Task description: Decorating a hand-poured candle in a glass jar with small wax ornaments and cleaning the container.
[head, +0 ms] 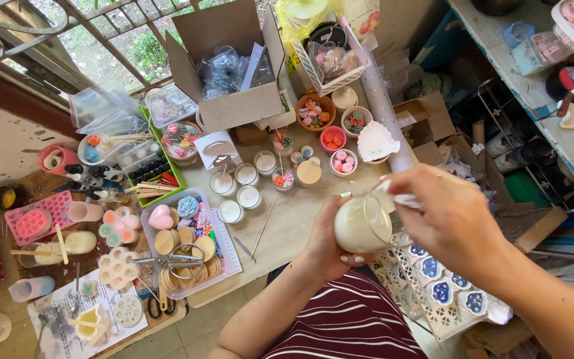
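The left hand [327, 246] cups a glass candle jar [363, 225] from below, steadying it over the bench's [293, 219] near edge, while the right hand [450, 219] pinches a white cloth [400, 198] against its rim.

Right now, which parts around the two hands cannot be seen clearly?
Head view:
- White-filled glass jar: its base, hidden by left hand.
- Small white piece: mostly covered by right hand, kind unclear.
- White lattice tray: partly under the right forearm.

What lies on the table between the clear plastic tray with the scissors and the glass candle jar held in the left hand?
In the head view, a thin wooden stick lies there on the bare tabletop.
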